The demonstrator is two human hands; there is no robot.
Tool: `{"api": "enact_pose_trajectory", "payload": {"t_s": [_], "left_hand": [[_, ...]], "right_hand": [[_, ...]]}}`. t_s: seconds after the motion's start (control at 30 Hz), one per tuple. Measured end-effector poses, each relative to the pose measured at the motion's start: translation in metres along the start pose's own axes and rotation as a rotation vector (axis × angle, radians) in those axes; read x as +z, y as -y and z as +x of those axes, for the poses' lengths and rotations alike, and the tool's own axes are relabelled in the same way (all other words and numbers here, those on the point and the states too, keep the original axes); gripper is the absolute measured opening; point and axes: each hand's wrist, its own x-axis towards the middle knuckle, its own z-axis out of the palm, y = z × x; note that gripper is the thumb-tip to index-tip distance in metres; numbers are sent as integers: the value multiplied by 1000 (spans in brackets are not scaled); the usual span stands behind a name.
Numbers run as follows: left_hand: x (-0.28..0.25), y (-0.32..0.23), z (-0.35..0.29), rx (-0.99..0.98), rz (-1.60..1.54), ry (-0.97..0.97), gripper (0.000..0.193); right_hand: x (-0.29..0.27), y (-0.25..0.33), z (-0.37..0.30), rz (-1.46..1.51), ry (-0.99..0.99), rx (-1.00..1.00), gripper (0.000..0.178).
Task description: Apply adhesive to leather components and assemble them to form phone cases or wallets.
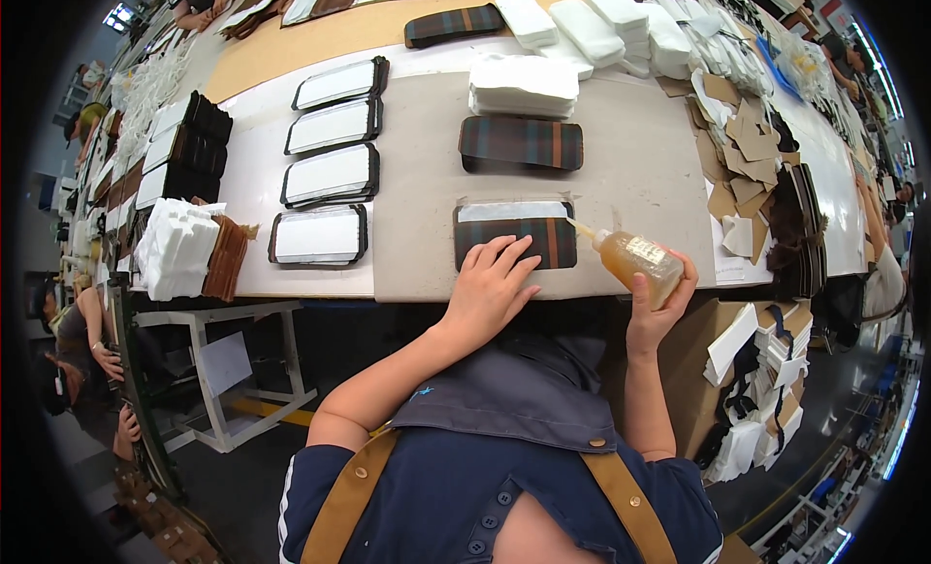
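A dark plaid fabric piece (541, 242) lies on the table in front of me, with a white strip (512, 211) along its far edge. My left hand (492, 283) rests on the near left part of this piece, fingers stretched out and a little apart, pressing on it. In my right hand (663, 297) is a squeeze bottle (642, 265) of amber liquid, gripped around its body and tilted. Its thin nozzle points left, with the tip at the right end of the white strip. Whether the tip touches the strip I cannot tell.
Beyond stands another plaid piece (521, 144), then a stack of white pads (524, 85). Left of these runs a column of white-topped black pieces (320, 235). White bundles (178, 246) fill the left edge; cardboard scraps (747, 157) lie at right. Other people work around.
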Motion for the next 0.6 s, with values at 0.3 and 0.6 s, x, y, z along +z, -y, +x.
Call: {"api": "enact_pose_trajectory", "payload": {"t_s": [0.3, 0.6], "left_hand": [[1, 2, -1, -2, -16, -15, 39], [0, 5, -6, -29, -148, -80, 30]], "right_hand": [[4, 4, -2, 9, 56, -63, 58], [18, -4, -9, 69, 143, -214, 61]]}}
